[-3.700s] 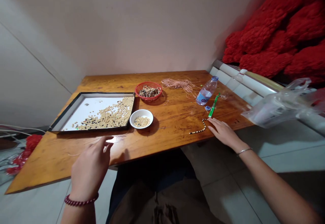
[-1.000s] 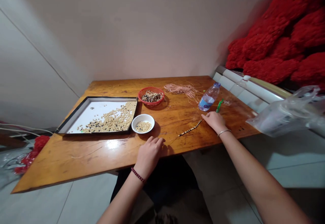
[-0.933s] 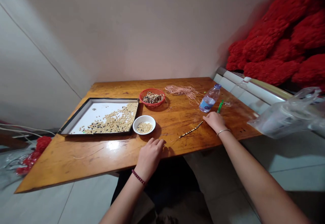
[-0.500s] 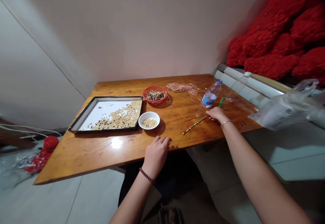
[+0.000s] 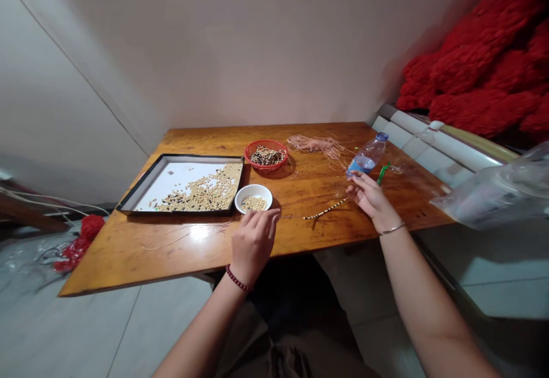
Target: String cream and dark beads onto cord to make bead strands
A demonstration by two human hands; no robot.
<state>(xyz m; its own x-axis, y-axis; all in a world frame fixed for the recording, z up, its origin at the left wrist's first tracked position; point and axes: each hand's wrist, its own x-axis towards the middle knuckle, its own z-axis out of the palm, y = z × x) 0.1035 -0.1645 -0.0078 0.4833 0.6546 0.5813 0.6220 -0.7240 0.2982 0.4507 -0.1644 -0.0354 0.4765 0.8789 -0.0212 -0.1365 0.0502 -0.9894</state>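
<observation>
A thin string of dark and pale beads (image 5: pixel 325 210) slants above the wooden table, its right end at the fingertips of my right hand (image 5: pixel 371 199). The thumb and forefinger there are pinched together, and the other fingers are loosely curled. My left hand (image 5: pixel 254 241) is closed in a pinch just in front of the white bowl (image 5: pixel 253 187), which holds pale beads. From its fingertips a faint thread seems to run right to the near end of the beads. To the left, the black-rimmed tray (image 5: pixel 171 213) holds many loose pale and dark beads.
Behind the bowl stands a red basket (image 5: pixel 266 167) of beaded strands. A heap of pink thread (image 5: pixel 315 144) lies near the wall. A water bottle (image 5: pixel 369 155) and a green-handled tool (image 5: pixel 383 173) are beyond my right hand. A plastic bag (image 5: pixel 493 192) sits at right.
My left hand has risen from the table edge and moved slightly left, nearer the bowl. My right hand has turned and lifted, and the bead string has shifted a little with it.
</observation>
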